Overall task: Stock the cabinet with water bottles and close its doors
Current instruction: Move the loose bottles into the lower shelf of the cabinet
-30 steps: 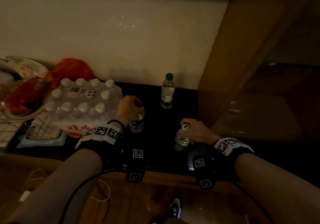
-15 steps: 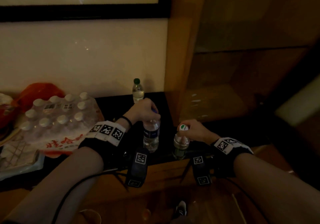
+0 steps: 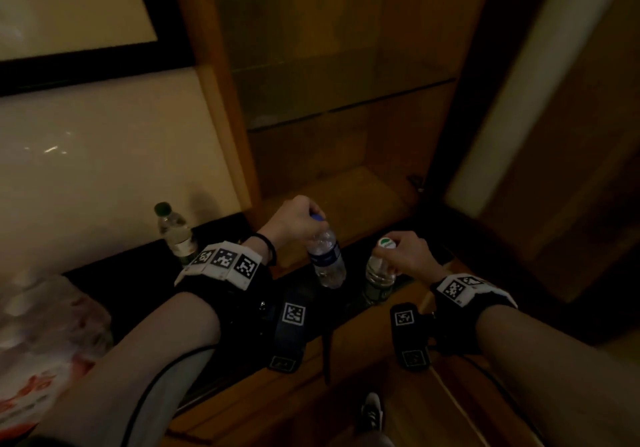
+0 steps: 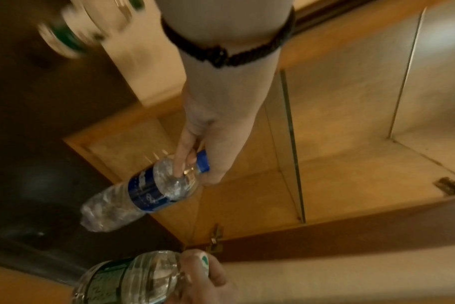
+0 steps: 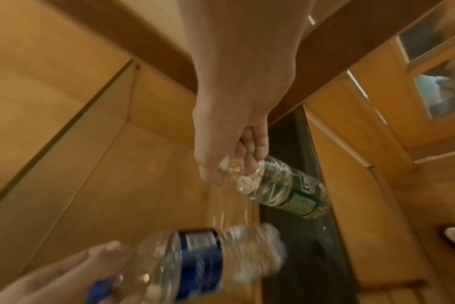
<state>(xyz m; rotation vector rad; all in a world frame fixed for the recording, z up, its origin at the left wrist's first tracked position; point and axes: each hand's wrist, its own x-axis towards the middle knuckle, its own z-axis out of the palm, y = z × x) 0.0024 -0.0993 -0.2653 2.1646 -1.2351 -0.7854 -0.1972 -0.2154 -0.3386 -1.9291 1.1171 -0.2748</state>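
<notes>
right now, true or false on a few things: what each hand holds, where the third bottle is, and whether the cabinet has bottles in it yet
1. The left hand grips a blue-labelled bottle near its cap. True.
2. The right hand is empty. False: it grips a green-labelled bottle by the neck.
3. A third bottle stands by the wall. True.
4. Bottles already stand on the cabinet floor. False: none show there.

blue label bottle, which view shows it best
The left wrist view: the blue label bottle shows whole, cap to base, sharp. The head view has it small and dim; the right wrist view has it close but blurred, its cap mostly hidden.
</notes>
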